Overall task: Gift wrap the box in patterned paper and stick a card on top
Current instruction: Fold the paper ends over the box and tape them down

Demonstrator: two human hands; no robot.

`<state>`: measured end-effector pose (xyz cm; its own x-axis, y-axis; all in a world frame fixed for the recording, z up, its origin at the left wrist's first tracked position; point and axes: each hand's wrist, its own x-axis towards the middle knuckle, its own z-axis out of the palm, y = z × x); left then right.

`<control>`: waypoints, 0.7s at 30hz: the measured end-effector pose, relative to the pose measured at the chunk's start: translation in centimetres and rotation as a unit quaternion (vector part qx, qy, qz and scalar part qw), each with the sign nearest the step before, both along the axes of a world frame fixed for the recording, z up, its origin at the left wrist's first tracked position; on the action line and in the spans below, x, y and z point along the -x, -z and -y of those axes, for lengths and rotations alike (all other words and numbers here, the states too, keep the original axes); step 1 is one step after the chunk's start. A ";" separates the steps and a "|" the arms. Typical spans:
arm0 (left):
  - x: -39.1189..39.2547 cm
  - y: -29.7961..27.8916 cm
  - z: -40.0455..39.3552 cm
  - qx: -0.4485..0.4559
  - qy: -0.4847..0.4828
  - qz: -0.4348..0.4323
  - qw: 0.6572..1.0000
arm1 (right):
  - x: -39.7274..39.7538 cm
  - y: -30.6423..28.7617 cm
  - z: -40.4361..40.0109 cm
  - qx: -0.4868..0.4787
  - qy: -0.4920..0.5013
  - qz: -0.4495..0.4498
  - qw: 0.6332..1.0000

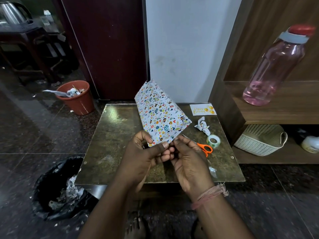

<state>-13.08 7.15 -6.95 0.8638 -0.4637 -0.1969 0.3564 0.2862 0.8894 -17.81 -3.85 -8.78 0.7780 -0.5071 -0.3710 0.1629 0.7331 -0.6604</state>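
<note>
The room around me is dim. Overhead light glares off the table (pixel 112 112) top's far left corner. Wide-angle distortion tilts the pink bottle (pixel 274 66); my forearms blur at the bottom edge.

The person's forearms are bare, with no sleeves in view. Several turns of frayed pinkish-red thread (pixel 209 195) circle the right wrist. Bare feet (pixel 136 228) show at the bottom edge.

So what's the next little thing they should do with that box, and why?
Probably press the near end flap flat and tape it. Both hands, left hand and right hand, pinch the loose paper at the wrapped box's near end, the tape roll lies beside them, and the birthday card waits unstuck.
</note>
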 end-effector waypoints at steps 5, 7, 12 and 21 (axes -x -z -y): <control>-0.2 1.0 0.1 -0.062 -0.026 0.052 0.996 | 0.2 0.1 0.7 0.047 0.064 -0.039 0.996; -0.4 1.3 0.1 -0.094 -0.030 0.086 0.991 | 0.0 0.4 1.1 0.101 0.094 -0.063 0.988; -0.8 2.2 -0.3 -0.190 -0.027 0.174 0.966 | 0.0 0.2 1.8 0.190 0.109 -0.062 0.974; -1.3 1.4 -1.4 -0.152 0.028 0.196 0.968 | 0.7 0.4 3.4 0.244 -0.062 -0.025 0.967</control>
